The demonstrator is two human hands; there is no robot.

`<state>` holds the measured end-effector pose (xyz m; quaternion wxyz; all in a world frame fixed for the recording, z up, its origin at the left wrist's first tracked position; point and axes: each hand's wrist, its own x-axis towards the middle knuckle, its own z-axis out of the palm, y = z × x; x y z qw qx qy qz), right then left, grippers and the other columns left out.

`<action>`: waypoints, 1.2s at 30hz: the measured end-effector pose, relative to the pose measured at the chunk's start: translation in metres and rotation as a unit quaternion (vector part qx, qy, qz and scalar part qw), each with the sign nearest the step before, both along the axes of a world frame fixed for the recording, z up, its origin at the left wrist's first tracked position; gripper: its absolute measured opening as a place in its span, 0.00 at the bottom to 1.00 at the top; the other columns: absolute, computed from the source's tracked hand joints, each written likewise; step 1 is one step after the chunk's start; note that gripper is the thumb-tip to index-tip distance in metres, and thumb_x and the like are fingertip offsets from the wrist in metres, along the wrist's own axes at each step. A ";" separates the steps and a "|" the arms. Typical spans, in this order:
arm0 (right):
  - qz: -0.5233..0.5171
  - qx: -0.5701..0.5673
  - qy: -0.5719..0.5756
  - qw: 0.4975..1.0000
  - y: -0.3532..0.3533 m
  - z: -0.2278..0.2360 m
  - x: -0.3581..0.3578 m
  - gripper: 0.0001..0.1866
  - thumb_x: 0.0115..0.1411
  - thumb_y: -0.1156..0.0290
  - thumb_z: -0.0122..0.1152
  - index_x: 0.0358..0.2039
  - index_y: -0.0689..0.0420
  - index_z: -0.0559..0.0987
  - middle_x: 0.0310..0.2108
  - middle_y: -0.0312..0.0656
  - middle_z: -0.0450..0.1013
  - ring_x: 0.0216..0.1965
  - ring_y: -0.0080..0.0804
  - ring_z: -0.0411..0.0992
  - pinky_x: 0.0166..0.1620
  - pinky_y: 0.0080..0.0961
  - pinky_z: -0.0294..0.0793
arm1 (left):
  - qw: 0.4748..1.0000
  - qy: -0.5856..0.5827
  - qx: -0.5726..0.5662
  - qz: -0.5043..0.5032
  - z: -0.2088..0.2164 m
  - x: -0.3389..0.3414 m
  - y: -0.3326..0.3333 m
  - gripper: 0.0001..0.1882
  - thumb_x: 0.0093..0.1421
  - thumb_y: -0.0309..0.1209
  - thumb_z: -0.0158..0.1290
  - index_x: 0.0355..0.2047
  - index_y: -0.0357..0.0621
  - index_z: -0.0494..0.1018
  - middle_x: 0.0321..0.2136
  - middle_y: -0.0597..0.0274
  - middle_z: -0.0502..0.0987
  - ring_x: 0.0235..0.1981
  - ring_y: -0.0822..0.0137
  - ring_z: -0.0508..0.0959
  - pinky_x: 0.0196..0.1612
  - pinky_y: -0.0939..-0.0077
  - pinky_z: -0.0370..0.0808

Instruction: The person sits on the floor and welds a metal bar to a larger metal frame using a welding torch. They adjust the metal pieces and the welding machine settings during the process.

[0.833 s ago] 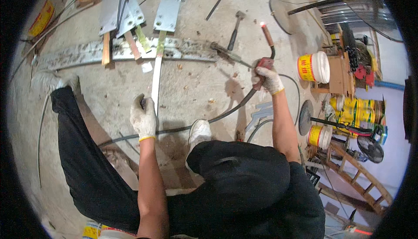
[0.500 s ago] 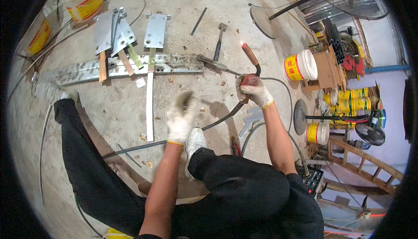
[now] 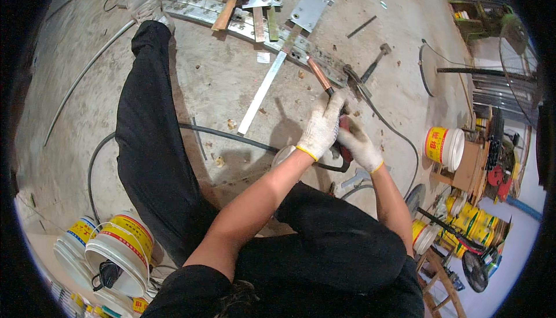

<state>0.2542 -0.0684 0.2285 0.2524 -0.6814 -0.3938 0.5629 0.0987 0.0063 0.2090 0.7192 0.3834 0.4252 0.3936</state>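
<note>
My right hand (image 3: 359, 144), in a white knit glove with a yellow cuff, is closed round the red handle of a welding torch (image 3: 318, 75). My left hand (image 3: 321, 124), gloved alike, wraps the torch's neck just behind its copper nozzle. The nozzle points up and left, its tip close to a long pale metal strip (image 3: 263, 92). That strip meets a brownish bar coming out of a grey metal plate (image 3: 310, 10); the joint rests across a pitted steel beam (image 3: 191, 8). More plates with copper-coloured and greenish bars (image 3: 225, 14) lie to the left on the beam.
Right of the beam's end lie a clamp (image 3: 357, 82) on a cable, a hammer (image 3: 376, 63) and a dark rod (image 3: 362, 26). A white bucket (image 3: 445, 147) stands at the right. Buckets (image 3: 119, 251) stand lower left. The black torch cable (image 3: 231, 137) crosses the floor.
My left hand, apart from the torch before, has come over and gripped its neck. The nozzle has swung toward the strip's joint, and its red tip glow no longer shows. The view has turned.
</note>
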 end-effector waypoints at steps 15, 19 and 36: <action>0.104 0.068 -0.177 0.976 0.086 -0.081 0.018 0.21 0.69 0.58 0.58 0.50 0.65 0.75 0.37 0.59 0.79 0.39 0.49 0.80 0.43 0.38 0.76 | 0.874 0.385 0.257 -0.148 -0.191 0.009 0.052 0.28 0.67 0.53 0.48 0.58 0.47 0.72 0.54 0.38 0.75 0.50 0.36 0.77 0.53 0.48 0.73; 0.128 0.066 -0.244 0.959 0.080 -0.099 0.026 0.25 0.67 0.51 0.59 0.49 0.62 0.76 0.36 0.64 0.77 0.41 0.65 0.77 0.41 0.47 0.77 | 0.909 0.328 0.114 -0.233 -0.169 0.002 0.049 0.46 0.65 0.68 0.37 0.60 0.35 0.70 0.60 0.34 0.69 0.60 0.28 0.68 0.65 0.46 0.64; 0.169 0.095 -0.291 0.937 0.096 -0.114 0.021 0.18 0.71 0.59 0.55 0.47 0.64 0.75 0.26 0.57 0.76 0.28 0.46 0.80 0.31 0.38 0.76 | 0.819 0.419 0.298 -0.257 -0.176 -0.003 0.040 0.27 0.71 0.36 0.39 0.70 0.66 0.55 0.47 0.34 0.78 0.46 0.36 0.80 0.48 0.47 0.77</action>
